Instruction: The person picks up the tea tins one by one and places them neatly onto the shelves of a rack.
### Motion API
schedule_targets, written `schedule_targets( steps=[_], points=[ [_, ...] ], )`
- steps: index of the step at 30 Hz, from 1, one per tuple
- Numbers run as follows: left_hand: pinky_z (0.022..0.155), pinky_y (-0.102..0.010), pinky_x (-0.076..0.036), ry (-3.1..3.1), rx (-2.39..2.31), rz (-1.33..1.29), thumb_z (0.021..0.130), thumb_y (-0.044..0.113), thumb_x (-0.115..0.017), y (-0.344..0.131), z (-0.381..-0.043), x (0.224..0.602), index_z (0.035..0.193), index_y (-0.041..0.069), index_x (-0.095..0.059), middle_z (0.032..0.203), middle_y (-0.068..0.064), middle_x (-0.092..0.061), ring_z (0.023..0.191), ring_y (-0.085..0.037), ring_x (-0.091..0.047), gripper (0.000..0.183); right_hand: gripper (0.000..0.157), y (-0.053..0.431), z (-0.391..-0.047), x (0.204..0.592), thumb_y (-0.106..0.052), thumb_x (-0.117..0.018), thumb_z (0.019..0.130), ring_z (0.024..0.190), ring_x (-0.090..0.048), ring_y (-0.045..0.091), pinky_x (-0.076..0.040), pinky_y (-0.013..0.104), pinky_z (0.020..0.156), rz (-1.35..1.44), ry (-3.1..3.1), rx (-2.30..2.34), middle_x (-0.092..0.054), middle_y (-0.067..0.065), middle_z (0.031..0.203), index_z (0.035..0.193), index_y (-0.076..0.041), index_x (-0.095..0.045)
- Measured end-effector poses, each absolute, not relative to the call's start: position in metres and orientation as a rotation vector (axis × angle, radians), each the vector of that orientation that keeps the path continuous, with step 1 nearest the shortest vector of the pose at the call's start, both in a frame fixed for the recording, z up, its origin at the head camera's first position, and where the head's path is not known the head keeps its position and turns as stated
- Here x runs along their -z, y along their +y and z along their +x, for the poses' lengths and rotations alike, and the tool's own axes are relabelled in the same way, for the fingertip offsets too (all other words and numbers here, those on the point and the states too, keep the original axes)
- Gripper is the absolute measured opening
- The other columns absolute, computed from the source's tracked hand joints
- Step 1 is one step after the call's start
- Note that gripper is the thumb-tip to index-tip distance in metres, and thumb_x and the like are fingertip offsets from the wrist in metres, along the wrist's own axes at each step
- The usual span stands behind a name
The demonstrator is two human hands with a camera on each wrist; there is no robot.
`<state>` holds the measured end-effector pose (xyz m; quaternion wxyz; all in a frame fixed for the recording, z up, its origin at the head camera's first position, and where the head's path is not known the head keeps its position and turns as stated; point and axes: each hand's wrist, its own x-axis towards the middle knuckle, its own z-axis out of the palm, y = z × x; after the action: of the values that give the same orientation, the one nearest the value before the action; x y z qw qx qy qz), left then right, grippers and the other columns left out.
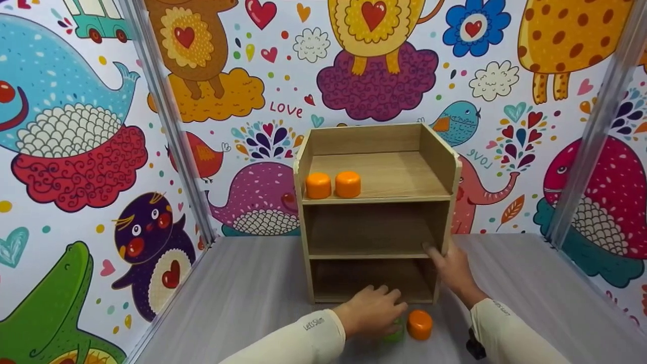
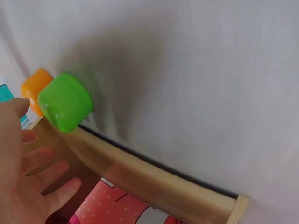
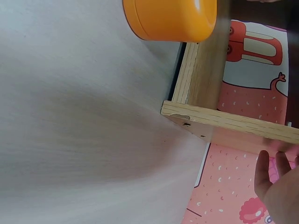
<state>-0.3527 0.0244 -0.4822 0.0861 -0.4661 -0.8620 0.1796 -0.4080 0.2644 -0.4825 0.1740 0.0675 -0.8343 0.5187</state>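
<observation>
A wooden three-tier shelf (image 1: 376, 199) stands on the grey table. My left hand (image 1: 371, 309), fingers spread, hovers in front of its bottom tier. Just under that hand is a small green rounded tub (image 2: 65, 101), partly hidden in the head view; the left wrist view shows the thumb close to it, the fingers not wrapped round it. An orange rounded tub (image 1: 419, 324) stands to its right. My right hand (image 1: 453, 268) holds the shelf's right side panel, thumb over the front edge and fingers along the outside. Two more orange tubs (image 1: 348, 184) sit on the top tier's left.
Panels (image 1: 283, 55) printed with cartoon animals enclose the table (image 1: 242, 283) at the back and sides. Metal corner posts (image 1: 167, 116) rise at left and right. The shelf's back stands close to the rear panel.
</observation>
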Motion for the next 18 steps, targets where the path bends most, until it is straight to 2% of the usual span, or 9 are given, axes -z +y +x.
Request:
schedule_targets(
  steps=[2, 6, 9, 14, 18],
  points=[
    [0.083, -0.035, -0.057, -2.586, -0.511, -1.390, 0.102, 0.054, -0.053, 0.023, -0.354, 0.486, 0.128, 0.032, -0.057, 0.120, 0.008, -0.059, 0.098, -0.013, -0.062, 0.035, 0.079, 0.264, -0.407, 0.481, -0.050, -0.061, 0.100, 0.132, -0.055, 0.042, -0.042, 0.063, 0.108, 0.196, -2.369, -1.487, -0.049, 0.017, 0.152, 0.161, -0.022, -0.021],
    [0.076, -0.034, -0.056, -2.564, -0.495, -1.383, 0.101, 0.053, -0.054, 0.022, -0.353, 0.492, 0.126, 0.031, -0.058, 0.116, 0.007, -0.060, 0.094, -0.013, -0.063, 0.034, 0.071, 0.263, -0.406, 0.479, -0.047, -0.061, 0.100, 0.126, -0.060, 0.038, -0.045, 0.060, 0.108, 0.187, -2.356, -1.408, -0.056, 0.018, 0.145, 0.158, -0.020, -0.030],
    [0.077, -0.034, -0.055, -2.584, -0.490, -1.391, 0.101, 0.053, -0.054, 0.022, -0.352, 0.495, 0.127, 0.031, -0.058, 0.114, 0.006, -0.061, 0.094, -0.013, -0.063, 0.034, 0.064, 0.262, -0.406, 0.478, -0.042, -0.060, 0.101, 0.122, -0.062, 0.036, -0.046, 0.058, 0.107, 0.175, -2.347, -1.343, -0.062, 0.019, 0.139, 0.155, -0.017, -0.037],
    [0.089, -0.039, -0.056, -2.649, -0.478, -1.404, 0.102, 0.056, -0.052, 0.023, -0.351, 0.501, 0.133, 0.032, -0.055, 0.120, 0.006, -0.062, 0.103, -0.014, -0.065, 0.040, 0.070, 0.261, -0.406, 0.479, -0.045, -0.060, 0.101, 0.126, -0.059, 0.039, -0.044, 0.061, 0.109, 0.167, -2.365, -1.386, -0.057, 0.020, 0.144, 0.158, -0.017, -0.031],
    [0.091, -0.039, -0.055, -2.652, -0.488, -1.404, 0.103, 0.057, -0.049, 0.022, -0.351, 0.507, 0.136, 0.033, -0.053, 0.125, 0.005, -0.061, 0.106, -0.015, -0.064, 0.041, 0.073, 0.262, -0.406, 0.480, -0.046, -0.060, 0.101, 0.129, -0.057, 0.040, -0.042, 0.062, 0.110, 0.168, -2.372, -1.399, -0.054, 0.020, 0.148, 0.160, -0.019, -0.028]
  ],
)
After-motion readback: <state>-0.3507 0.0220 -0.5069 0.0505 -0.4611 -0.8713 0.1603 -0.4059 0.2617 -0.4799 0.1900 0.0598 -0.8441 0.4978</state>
